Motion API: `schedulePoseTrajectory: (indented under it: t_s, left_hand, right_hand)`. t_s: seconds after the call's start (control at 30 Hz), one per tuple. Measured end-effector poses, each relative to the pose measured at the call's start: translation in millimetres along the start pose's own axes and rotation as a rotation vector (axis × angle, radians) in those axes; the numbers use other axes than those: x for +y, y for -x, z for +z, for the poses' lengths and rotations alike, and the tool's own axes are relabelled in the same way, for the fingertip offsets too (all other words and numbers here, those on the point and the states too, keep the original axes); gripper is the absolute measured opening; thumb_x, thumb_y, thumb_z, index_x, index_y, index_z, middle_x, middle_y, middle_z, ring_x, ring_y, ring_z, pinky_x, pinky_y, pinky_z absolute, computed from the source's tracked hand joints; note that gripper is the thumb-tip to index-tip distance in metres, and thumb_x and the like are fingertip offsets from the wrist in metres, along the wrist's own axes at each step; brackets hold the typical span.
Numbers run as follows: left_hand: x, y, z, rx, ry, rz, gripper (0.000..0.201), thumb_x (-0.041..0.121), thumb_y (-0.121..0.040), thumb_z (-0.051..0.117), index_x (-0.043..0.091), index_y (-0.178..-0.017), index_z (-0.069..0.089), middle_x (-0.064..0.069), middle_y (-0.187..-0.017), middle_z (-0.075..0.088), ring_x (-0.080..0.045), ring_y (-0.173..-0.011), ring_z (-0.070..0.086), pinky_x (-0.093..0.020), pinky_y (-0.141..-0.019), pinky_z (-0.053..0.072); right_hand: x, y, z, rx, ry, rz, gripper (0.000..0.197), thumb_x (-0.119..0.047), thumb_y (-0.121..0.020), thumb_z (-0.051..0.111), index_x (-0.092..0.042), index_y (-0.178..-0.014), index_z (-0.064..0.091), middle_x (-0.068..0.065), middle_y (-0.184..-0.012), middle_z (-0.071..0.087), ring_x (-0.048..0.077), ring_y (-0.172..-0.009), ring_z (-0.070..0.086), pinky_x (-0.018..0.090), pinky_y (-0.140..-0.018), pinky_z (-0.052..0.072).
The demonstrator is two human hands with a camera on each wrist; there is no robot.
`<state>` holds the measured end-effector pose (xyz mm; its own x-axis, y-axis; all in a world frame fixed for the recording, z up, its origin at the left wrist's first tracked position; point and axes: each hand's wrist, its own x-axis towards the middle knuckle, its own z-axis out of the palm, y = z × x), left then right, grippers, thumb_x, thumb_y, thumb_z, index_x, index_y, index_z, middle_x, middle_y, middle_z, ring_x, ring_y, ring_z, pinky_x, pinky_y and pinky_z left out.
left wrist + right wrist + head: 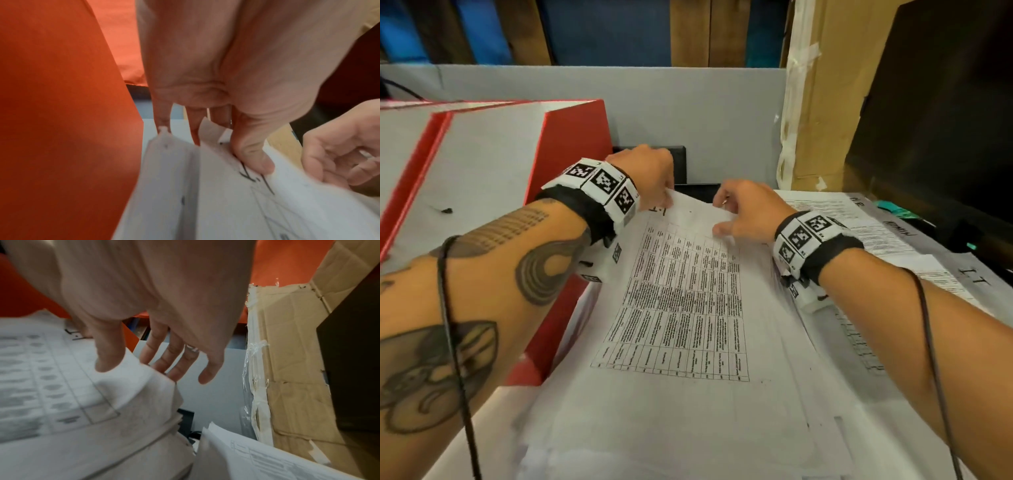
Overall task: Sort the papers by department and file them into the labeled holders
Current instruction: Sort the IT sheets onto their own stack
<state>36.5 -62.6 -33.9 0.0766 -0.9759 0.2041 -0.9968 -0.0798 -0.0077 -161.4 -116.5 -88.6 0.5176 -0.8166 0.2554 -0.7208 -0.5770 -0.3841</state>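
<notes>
Centrally, a thick stack of papers (681,359) fills the view from 6 o'clock up to the middle of the head view. The top sheet (688,294) carries a printed table of small text, too fine to read, with a handwritten mark at its far left corner.

Left hand (650,174) sits at the sheet's far left corner, about 11 o'clock from the stack's middle. In the left wrist view the thumb (252,155) presses on top of the paper beside the black handwriting while the fingers (195,128) go behind the edge: a pinch on the top sheet, corner lifted and curled.

Right hand (746,212) is at the far right corner, about 1 o'clock. In the right wrist view the thumb (109,353) lies on the printed face and the fingers (172,363) reach past and under the edge, loosely spread. A ring shows on one finger. Whether it truly grips the sheet or only steadies it, I cannot tell for certain; thumb above and fingers below read as a light pinch.

At 9 to 10 o'clock, just beside the stack, stands a red and white box (493,164). At 3 o'clock lie more printed sheets (859,226), with handwritten labels reading "IT" and "ADMIN" on them. Behind them, at 1 to 2 o'clock, a taped cardboard panel (825,102) stands upright. A grey partition (688,109) runs across at 12 o'clock. Marker-patterned bands wrap both wrists.
</notes>
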Motion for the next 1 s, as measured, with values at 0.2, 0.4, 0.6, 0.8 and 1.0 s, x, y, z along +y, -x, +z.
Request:
schedulePoseTrajectory:
  t_s: [0.2,0.4,0.6,0.8,1.0]
  left_hand:
    - [0,13,-24,0.075,0.231,-0.020,0.022,0.030,-0.079,0.088,0.027,-0.100,0.081,-0.001,-0.095,0.075,-0.025,-0.090,0.070,-0.041,-0.086,0.060]
    - [0,17,-32,-0.099,0.599,0.025,0.011,0.019,-0.088,0.081,0.011,-0.094,0.079,-0.003,-0.082,0.080,-0.016,-0.079,0.078,-0.024,-0.077,0.063]
    - [3,-5,-2,-0.302,0.170,0.058,0.016,0.026,-0.081,0.082,0.018,-0.095,0.082,0.004,-0.083,0.079,-0.010,-0.074,0.076,-0.026,-0.072,0.060]
    - [-1,-8,40,-0.544,-0.161,-0.031,0.075,0.050,-0.053,0.098,0.023,-0.118,0.072,0.005,-0.117,0.072,-0.021,-0.102,0.071,-0.040,-0.091,0.061]
    - [-4,-9,30,-0.214,-0.136,-0.110,0.071,0.036,-0.070,0.094,0.011,-0.128,0.061,-0.012,-0.115,0.067,-0.032,-0.096,0.067,-0.038,-0.073,0.057]
  right_hand:
    - [17,-6,-14,0.073,-0.063,-0.023,0.012,-0.018,-0.081,0.085,-0.015,-0.080,0.073,-0.002,-0.075,0.068,0.007,-0.065,0.056,0.023,-0.061,0.043]
    - [44,20,-69,-0.055,-0.022,-0.010,0.023,0.011,-0.085,0.069,-0.005,-0.101,0.071,-0.001,-0.089,0.069,0.004,-0.076,0.062,0.011,-0.066,0.052]
    - [78,36,-101,-0.131,0.087,0.185,0.027,-0.002,-0.083,0.074,-0.025,-0.095,0.081,0.002,-0.092,0.077,0.028,-0.094,0.070,0.041,-0.084,0.058]
    - [79,39,-81,-0.210,0.098,0.151,0.014,-0.036,-0.089,0.078,-0.022,-0.093,0.081,-0.002,-0.092,0.078,0.021,-0.089,0.071,0.044,-0.086,0.059]
    - [75,36,-68,-0.203,0.033,0.112,0.013,-0.032,-0.089,0.078,-0.020,-0.093,0.081,-0.004,-0.087,0.078,0.016,-0.083,0.071,0.030,-0.074,0.055]
